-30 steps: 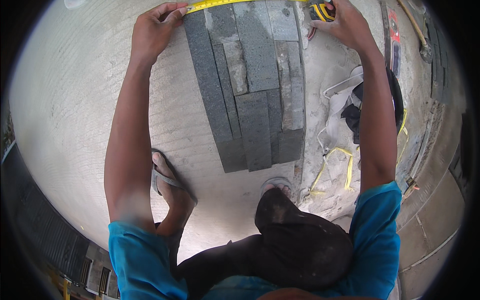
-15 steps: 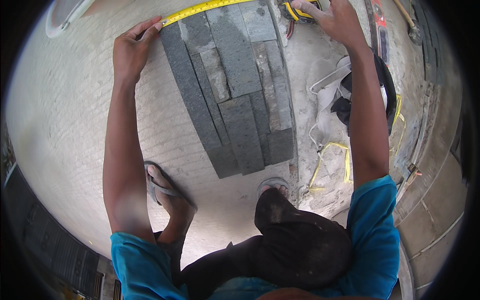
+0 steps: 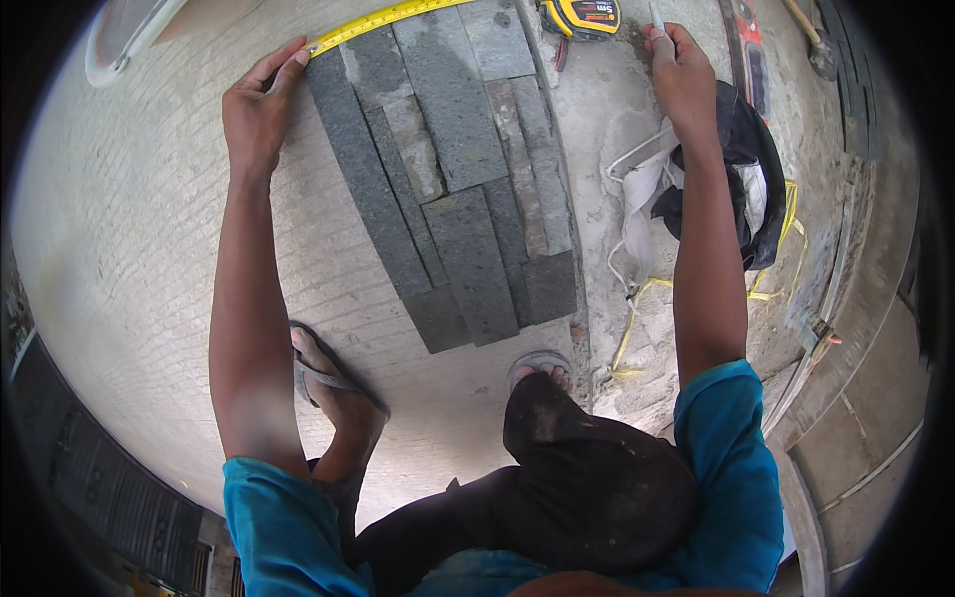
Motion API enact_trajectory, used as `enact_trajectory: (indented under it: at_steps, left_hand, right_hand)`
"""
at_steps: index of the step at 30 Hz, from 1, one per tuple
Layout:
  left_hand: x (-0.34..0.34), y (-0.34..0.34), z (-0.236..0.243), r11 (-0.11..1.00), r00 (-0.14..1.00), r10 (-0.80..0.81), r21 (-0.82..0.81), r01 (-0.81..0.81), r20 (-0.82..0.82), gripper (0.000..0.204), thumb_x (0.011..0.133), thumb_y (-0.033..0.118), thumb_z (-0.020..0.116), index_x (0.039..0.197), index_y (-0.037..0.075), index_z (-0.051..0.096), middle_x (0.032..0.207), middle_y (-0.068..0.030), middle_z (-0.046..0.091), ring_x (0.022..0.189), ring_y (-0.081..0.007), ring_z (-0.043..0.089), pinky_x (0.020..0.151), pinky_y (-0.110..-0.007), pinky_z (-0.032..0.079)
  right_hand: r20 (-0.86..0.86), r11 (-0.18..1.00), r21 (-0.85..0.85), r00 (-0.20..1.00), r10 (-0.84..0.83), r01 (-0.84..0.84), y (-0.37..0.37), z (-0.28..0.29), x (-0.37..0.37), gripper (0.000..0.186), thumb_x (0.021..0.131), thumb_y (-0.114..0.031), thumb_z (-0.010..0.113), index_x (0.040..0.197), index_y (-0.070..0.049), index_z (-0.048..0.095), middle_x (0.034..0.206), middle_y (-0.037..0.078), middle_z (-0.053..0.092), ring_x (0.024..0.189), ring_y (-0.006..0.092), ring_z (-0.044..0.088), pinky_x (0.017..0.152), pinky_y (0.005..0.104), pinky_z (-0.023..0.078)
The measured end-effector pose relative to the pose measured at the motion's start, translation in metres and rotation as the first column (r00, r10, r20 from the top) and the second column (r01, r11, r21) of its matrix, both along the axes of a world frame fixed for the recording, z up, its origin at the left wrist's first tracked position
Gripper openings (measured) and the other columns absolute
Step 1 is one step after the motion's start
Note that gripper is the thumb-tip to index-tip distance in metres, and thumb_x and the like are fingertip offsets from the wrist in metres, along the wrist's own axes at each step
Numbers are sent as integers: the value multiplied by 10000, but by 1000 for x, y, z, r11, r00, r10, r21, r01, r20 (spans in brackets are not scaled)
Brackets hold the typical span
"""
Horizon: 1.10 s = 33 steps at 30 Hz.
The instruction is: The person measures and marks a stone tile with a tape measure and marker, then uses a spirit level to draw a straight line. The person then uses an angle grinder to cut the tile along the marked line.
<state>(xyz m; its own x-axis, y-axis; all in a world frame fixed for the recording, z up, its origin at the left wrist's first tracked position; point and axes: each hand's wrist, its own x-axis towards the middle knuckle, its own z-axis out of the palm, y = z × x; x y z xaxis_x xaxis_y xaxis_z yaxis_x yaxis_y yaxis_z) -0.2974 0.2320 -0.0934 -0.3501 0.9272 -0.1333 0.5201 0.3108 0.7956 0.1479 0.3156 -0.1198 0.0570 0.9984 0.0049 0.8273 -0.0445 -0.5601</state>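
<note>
Toward the upper left of the frame, the left hand (image 3: 257, 111) lies flat on the pale brick floor (image 3: 119, 259), its arm stretched straight up from the blue sleeve (image 3: 279, 517) at the bottom edge. Its fingers are together and extended, the fingertips (image 3: 294, 58) pressing the end of the yellow tape (image 3: 383, 20) down at the top left corner of the grey slabs (image 3: 448, 179). That tape runs along the upper edge of the slabs toward the top centre, where its yellow and black case (image 3: 582, 15) sits on the ground. At the upper right, the right hand (image 3: 681, 80) reaches out on an equally straight arm, just right of the case and apart from it; its fingers are curled together round a thin pale stick (image 3: 657, 18), perhaps a pencil, that pokes up past the knuckles. Beside that forearm lies a black bag (image 3: 746, 169) with white straps on the sandy ground (image 3: 607, 149). Lower down, the person squats, one sandalled foot (image 3: 323, 373) left of centre and the other foot (image 3: 539, 370) at the bottom corner of the slabs, a dark knee (image 3: 587, 468) between the arms.
</note>
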Motion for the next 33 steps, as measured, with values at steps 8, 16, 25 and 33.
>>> enact_trajectory:
  at_steps: [8, 16, 25, 33]
  left_hand:
    - [2, 0, -1, 1000, 999, 4, 18, -5, 46, 284, 956, 280, 740, 1208, 154, 766, 1081, -40, 760, 979, -95, 654, 909, -241, 500]
    - [1, -4, -9, 1000, 999, 5, 27, -4, -42, 303, 948, 322, 744, 1214, 178, 765, 1094, -44, 760, 1011, -106, 663, 940, -250, 501]
    - [-15, -4, -19, 1000, 991, -2, -16, 0, -131, 344, 970, 410, 695, 1250, 217, 750, 1154, -50, 742, 1093, -118, 642, 978, -272, 482]
    - [-5, -6, -9, 999, 997, 46, -8, -46, 65, 314, 948, 319, 745, 1222, 167, 761, 1108, -42, 757, 1021, -105, 658, 940, -247, 499]
  right_hand:
    - [430, 995, 89, 903, 11, -55, 6, -19, 7, 326, 1003, -215, 521, 1302, -120, 609, 899, 218, 703, 886, 420, 686, 771, 513, 526]
    - [151, 984, 170, 985, -88, 62, -8, 1, -2, 97, 989, -170, 504, 1063, -117, 540, 687, 139, 592, 638, 300, 619, 596, 451, 495]
    - [-989, 995, -72, 123, -79, 64, -46, 71, -14, 413, 944, -76, 577, 1342, 29, 538, 1176, 75, 618, 998, 157, 615, 862, 291, 542]
    - [-899, 999, -12, 436, -33, 52, -46, 29, -51, 385, 1022, -159, 577, 1359, 23, 543, 1239, 114, 614, 1042, 175, 603, 870, 289, 492]
